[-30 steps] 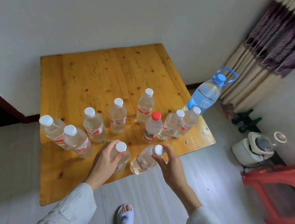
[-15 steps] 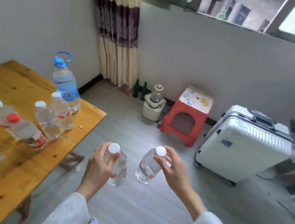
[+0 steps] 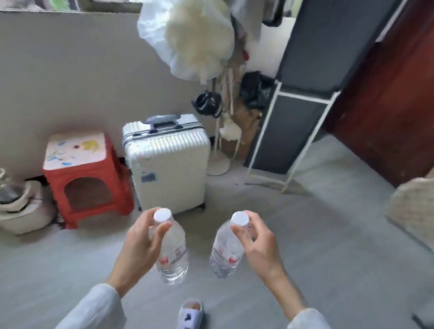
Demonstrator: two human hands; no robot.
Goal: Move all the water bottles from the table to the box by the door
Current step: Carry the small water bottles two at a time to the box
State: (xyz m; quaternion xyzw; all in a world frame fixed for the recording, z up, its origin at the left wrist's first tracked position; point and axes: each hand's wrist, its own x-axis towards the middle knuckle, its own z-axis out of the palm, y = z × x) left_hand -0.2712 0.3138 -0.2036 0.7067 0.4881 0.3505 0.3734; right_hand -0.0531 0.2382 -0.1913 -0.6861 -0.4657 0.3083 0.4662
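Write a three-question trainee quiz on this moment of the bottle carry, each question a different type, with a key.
1. True or false: each hand holds one water bottle near its white cap.
2. Multiple choice: what stands directly right of the red stool? A) a wooden table B) a white suitcase C) a cardboard box
3. Fill in: the destination ____ is not visible in this view.

Key
1. True: the left hand grips the left bottle, the right hand grips the right bottle.
2. B, the white suitcase.
3. box
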